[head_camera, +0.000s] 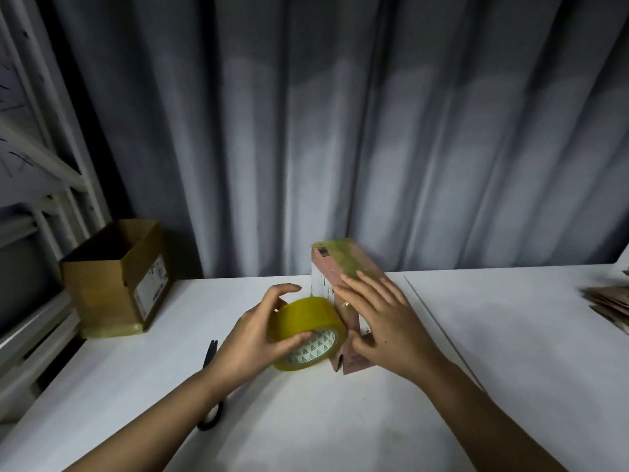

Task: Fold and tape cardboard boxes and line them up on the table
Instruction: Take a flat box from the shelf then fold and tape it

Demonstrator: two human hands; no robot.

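- Left hand (250,338): fingers curled around tape roll (308,333), just left of the box (343,284).
- Right hand (381,315): fingers straight, pressing the box's taped top; long axis runs away from the viewer.

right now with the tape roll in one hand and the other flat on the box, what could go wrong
The left hand grips the tape roll tight against the pinkish box; pulling could tip or slide the box if the right hand eases off. The scissors lie partly under the left forearm, so reaching for them may mean letting go of the roll. Tape on the box already looks wrinkled; more may crease.
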